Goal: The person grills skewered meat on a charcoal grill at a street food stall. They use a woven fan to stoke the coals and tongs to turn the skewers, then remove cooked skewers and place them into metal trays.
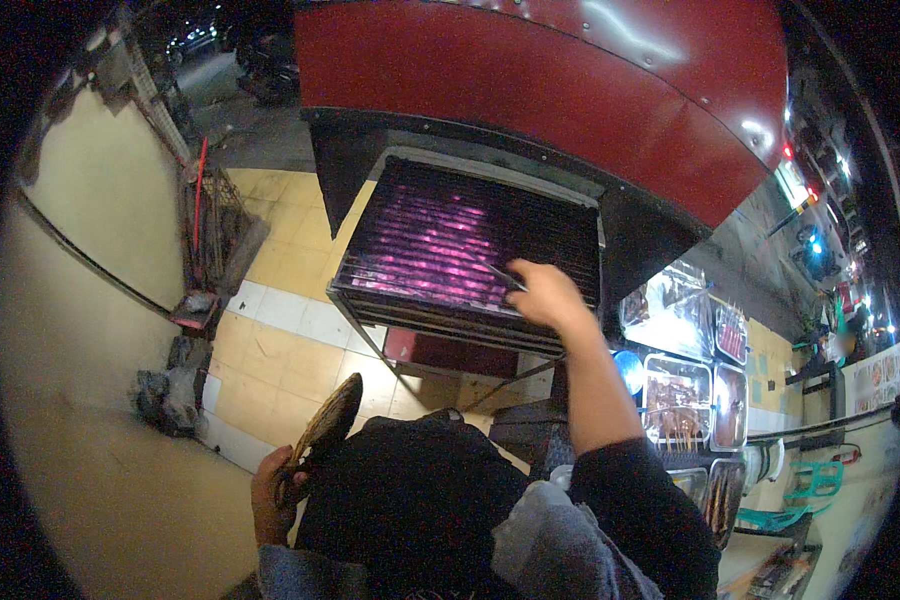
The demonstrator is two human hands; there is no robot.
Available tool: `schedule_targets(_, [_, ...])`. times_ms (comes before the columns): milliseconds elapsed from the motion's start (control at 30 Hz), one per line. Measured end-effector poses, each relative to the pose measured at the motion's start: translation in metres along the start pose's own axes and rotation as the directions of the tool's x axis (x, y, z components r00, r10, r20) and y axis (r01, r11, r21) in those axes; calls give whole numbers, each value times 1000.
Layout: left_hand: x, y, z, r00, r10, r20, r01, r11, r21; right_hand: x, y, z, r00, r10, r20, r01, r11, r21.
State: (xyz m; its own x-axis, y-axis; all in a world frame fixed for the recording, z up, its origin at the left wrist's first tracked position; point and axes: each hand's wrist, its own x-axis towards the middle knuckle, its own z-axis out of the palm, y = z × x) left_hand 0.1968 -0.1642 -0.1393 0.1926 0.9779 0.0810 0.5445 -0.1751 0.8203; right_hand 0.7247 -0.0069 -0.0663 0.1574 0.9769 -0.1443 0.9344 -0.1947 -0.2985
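Observation:
My right hand (548, 292) reaches over the right part of a charcoal grill (355, 262). Its fingers are closed on a thin metal tool (505, 277) that points left over the bars; whether this is tongs or a blade, I cannot tell. Pink-purple glowing coals (450, 240) show between the dark bars, and no food is visible on them. Low at my left side, my left hand (273, 492) is wrapped round the handle of a woven hand fan (330, 420). The fan is held on edge, apart from the grill.
A red metal hood (530, 70) overhangs the grill's far side. To the right stand metal food trays (676, 445), a bright lamp (627, 371) and green plastic stools (815, 485). Plastic bags (170, 395) lie by the left wall (100, 260). Tiled floor (270, 350) shows between wall and grill.

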Motion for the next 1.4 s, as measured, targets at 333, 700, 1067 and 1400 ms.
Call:
schedule_targets(333, [-16, -4, 19, 987, -157, -44, 150, 980, -131, 80, -25, 3, 999, -47, -20, 37, 931, -364])
schedule_targets(700, [-14, 38, 21, 948, -314, -60, 298, 935, -191, 206, 62, 11, 972, 28, 234, 53, 941, -334])
schedule_targets(1067, [-30, 21, 25, 956, -273, -110, 252, 952, -174, 65, -50, 12, 944, -292, 156, 313, 941, -131])
schedule_targets(1400, [-13, 38, 24, 954, -291, -67, 272, 939, -210, 45, -16, 5, 976, -130, 176, 175, 946, -271])
